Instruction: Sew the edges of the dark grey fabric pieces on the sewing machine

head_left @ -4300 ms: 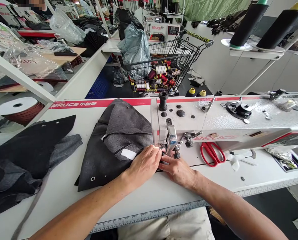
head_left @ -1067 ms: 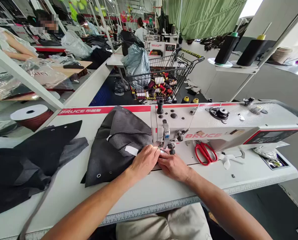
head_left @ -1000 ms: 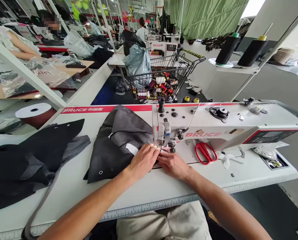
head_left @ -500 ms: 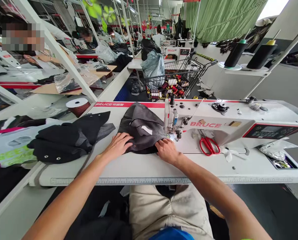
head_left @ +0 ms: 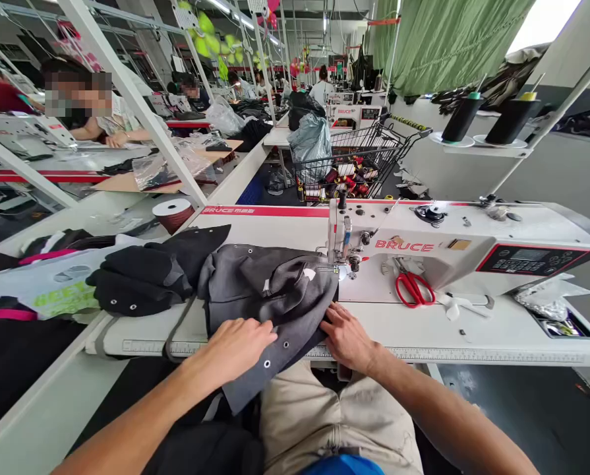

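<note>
My left hand (head_left: 238, 343) lies flat on the grey fabric (head_left: 269, 297) hanging off the table (head_left: 423, 333) edge; right hand (head_left: 347, 336) grips its side. Risk: it slides into my lap or snags under the sewing machine (head_left: 423, 254).

Long workshop hall, rows of white desks (head_left: 497, 330) running back, slanted white frame posts (head_left: 126, 92) on the left. Green curtain (head_left: 447, 39) hangs top right, bright daylight beside it. Grey wall (head_left: 561, 171) on the right, dark floor (head_left: 522, 409). Wire cart (head_left: 374, 148) full of thread cones stands in the aisle. Strip lights (head_left: 225, 6) overhead. Other people sit at far desks.
</note>
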`<state>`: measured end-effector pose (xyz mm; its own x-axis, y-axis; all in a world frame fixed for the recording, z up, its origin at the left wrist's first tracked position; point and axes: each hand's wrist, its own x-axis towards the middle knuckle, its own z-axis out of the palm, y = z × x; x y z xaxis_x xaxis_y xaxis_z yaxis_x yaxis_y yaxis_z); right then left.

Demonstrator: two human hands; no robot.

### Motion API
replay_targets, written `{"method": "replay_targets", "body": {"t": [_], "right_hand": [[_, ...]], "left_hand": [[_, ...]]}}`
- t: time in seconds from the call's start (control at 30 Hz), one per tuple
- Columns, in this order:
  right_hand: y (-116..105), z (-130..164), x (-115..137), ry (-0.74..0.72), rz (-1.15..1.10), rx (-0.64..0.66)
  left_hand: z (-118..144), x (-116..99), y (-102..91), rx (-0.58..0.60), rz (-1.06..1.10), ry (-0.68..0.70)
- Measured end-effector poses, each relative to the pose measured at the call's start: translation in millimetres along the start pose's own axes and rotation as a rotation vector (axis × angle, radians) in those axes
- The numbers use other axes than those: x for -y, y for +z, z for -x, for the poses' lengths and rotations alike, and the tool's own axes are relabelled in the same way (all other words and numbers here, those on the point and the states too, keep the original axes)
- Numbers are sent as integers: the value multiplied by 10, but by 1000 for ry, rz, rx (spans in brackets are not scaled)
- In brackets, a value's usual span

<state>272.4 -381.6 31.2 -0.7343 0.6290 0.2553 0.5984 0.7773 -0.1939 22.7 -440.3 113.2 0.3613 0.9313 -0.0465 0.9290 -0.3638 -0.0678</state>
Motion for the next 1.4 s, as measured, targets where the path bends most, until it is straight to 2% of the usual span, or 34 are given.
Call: {"method": "replay_targets", "body": {"t": [0.07,0.13,0.17,0.23,0.33,0.43,0.5,0.6,0.7,0.77,0.87,1.0,1.07,1.1,1.2,1.3,1.4], "right_hand": [[78,45,-6,-10,-46,-40],[145,37,-22,-12,-47,-53],[174,24,-31,-17,-32,-57],[223,-2,-54,-34,16,-76],[244,-15,-90,-51,81,-94],[191,-9,-126,-47,98,-54],[137,-14,-150,-44,90,-22],[68,-39,-192,-32,72,9],[31,-62,-236,-35,43,41],[28,-57,-263,-47,24,49],[60,-12,-296,-92,19,11],[129,39,-344,-181,70,-43],[137,34,-377,-210,95,-37],[131,26,-396,-223,103,-23],[96,-4,-454,-273,110,14],[79,-15,-501,-327,83,-22],[93,-11,-525,-343,42,-57]], "left_hand": [[-115,-193,28,-148,73,-26],[-305,-368,19,-302,235,42],[-417,-446,7,-329,304,101],[-643,-567,-11,-277,305,196],[-895,-641,-9,-93,119,274],[-982,-641,25,79,9,314],[-973,-644,78,121,-33,294],[-928,-642,197,66,-69,256],[-917,-571,262,47,-11,271],[-953,-488,233,68,54,257],[-1065,-380,133,52,158,156],[-1217,-350,92,-170,193,-4],[-1247,-372,117,-243,189,40],[-1247,-387,127,-242,183,91],[-1214,-433,119,-135,102,219],[-1190,-466,83,-15,7,287],[-1227,-478,129,-63,-30,393]]}}
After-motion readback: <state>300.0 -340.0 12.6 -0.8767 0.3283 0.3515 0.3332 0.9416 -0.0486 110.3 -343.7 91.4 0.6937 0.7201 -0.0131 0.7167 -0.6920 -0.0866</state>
